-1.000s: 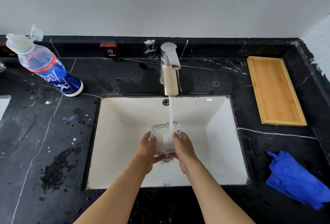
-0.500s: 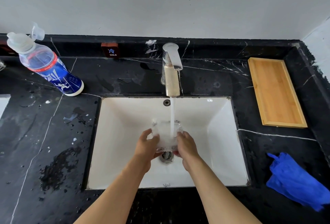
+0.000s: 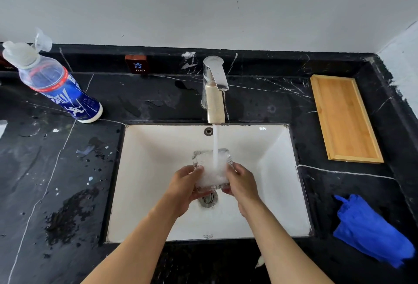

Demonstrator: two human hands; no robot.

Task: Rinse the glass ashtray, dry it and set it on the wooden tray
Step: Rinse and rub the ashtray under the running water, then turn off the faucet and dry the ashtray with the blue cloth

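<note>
Washroom, white basin [image 3: 158, 170] sunk in black marble counter [image 3: 45, 170], chrome tap [image 3: 213, 93]

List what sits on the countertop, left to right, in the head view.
Blue-labelled bottle → COLD sign → faucet, running onto the glass ashtray that both hands hold → wooden tray → blue cloth.
</note>
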